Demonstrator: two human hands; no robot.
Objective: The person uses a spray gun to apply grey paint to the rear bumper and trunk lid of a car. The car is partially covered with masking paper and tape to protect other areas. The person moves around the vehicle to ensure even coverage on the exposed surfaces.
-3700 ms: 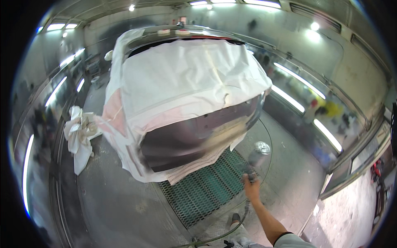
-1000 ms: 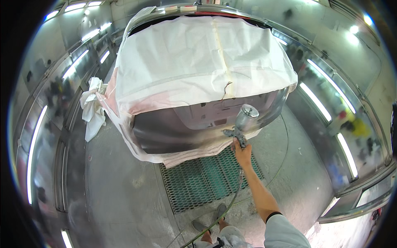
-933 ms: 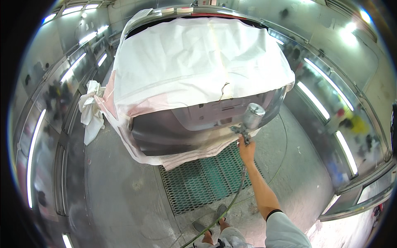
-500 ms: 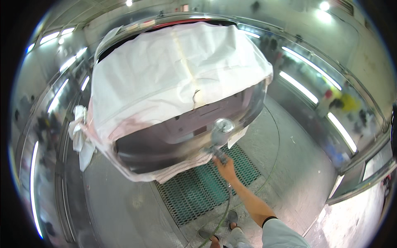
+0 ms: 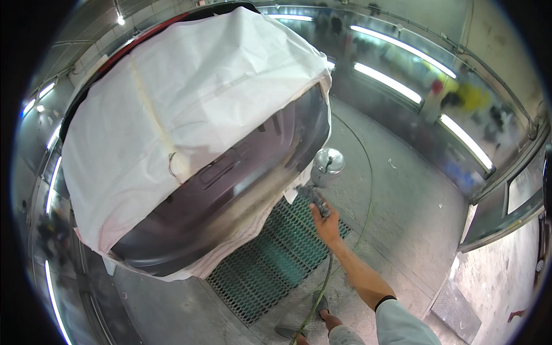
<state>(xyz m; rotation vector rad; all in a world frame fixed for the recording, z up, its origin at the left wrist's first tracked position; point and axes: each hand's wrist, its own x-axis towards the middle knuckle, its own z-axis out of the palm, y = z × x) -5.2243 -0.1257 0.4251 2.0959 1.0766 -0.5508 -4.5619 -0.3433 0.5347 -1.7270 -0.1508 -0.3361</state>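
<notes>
My right hand (image 5: 327, 225) is closed around the handle of a spray gun (image 5: 317, 202), its arm stretched forward from the lower right. On top of the gun sits a round metal paint cup (image 5: 328, 167). The gun is held near the right end of a car's rear panel (image 5: 236, 172), which is dark purple-grey with a lighter, sandy lower band. White masking sheet (image 5: 201, 86) covers the car above the panel, with a yellowish tape strip running down it. A green hose (image 5: 325, 282) drops from below my right hand. My left hand is out of view.
Green metal floor grating (image 5: 264, 261) lies below the panel. A thin hose (image 5: 370, 172) curves over the grey floor on the right. Strip lights (image 5: 402, 49) line the paint-marked walls. At the lower right is an open doorway (image 5: 494, 282). My feet (image 5: 320, 303) stand near the grating.
The view has shifted, bringing the car further left and tilted. My right hand has carried the spray gun rightward along the panel toward its right end.
</notes>
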